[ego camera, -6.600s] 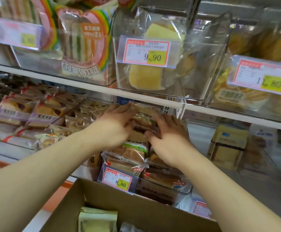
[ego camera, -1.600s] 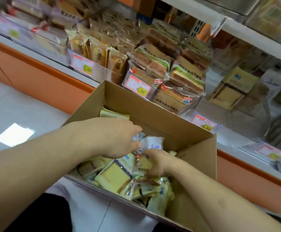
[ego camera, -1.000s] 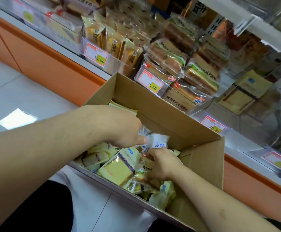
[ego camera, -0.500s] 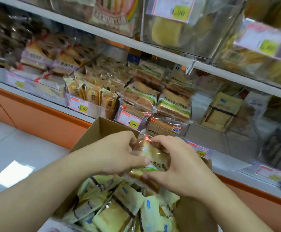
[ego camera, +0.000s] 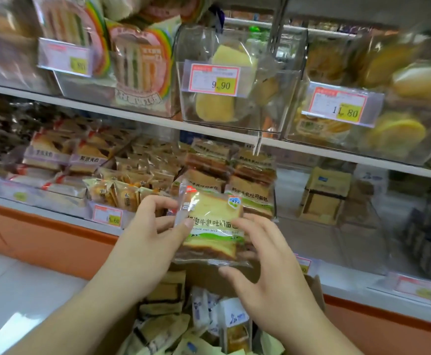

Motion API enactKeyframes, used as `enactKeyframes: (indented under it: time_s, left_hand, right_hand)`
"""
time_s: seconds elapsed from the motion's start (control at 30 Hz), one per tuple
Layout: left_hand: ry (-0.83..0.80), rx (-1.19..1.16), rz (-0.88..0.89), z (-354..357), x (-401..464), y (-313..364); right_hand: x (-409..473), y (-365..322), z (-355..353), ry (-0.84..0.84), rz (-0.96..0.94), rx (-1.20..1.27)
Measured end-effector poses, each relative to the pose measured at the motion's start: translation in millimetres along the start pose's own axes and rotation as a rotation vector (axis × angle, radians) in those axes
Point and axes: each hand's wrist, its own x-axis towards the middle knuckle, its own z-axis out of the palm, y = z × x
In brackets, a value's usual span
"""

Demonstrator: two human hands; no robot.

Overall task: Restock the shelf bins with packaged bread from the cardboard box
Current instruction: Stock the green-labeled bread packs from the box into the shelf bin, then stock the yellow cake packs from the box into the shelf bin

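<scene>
Between both hands I hold a clear packet of toast bread [ego camera: 210, 221] with a green band, raised above the cardboard box [ego camera: 314, 290]. My left hand [ego camera: 147, 234] pinches its left edge with thumb and fingers. My right hand [ego camera: 263, 257] grips its right and lower side. Right behind the packet is a shelf bin [ego camera: 234, 175] stacked with the same toast packets. The box below holds several yellow and white bread packets [ego camera: 209, 321].
To the left, a bin of small cake packets [ego camera: 122, 188] carries a price tag [ego camera: 108, 216]. Clear bins of sandwiches [ego camera: 137, 65] and yellow buns [ego camera: 217, 103] sit on the upper shelf. A nearly empty clear bin [ego camera: 322, 196] stands to the right. An orange base panel runs below.
Both hands have lifted the toast packet up out of the box toward the middle shelf bin, and my view has tilted up to the shelves.
</scene>
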Motion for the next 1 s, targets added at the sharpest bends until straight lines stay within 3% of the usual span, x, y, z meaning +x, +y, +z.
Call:
enactKeyframes:
  time_s: [0.13,0.3,0.5,0.63,0.83,1.0]
  left_hand:
    - [-0.073,0.077,0.148,1,14,13]
    - [-0.008,0.510,0.397,-12,58,25]
    - [0.135,0.971,0.360,-17,100,-4]
    - [0.110,0.994,0.412,-17,100,-14]
    - [0.004,1.032,0.397,-22,101,-23]
    - [0.007,0.968,0.458,-30,85,-24]
  right_hand:
    - [27,2,5,0.171,-0.047,-0.067]
    - [73,-2,12,0.208,-0.047,-0.133]
    - [102,-3,45,0.180,-0.038,-0.410]
    - [98,1,55,0.181,-0.034,-0.477]
    - [87,5,42,0.008,-0.001,-0.427]
    - [54,4,19,0.004,0.056,-0.326]
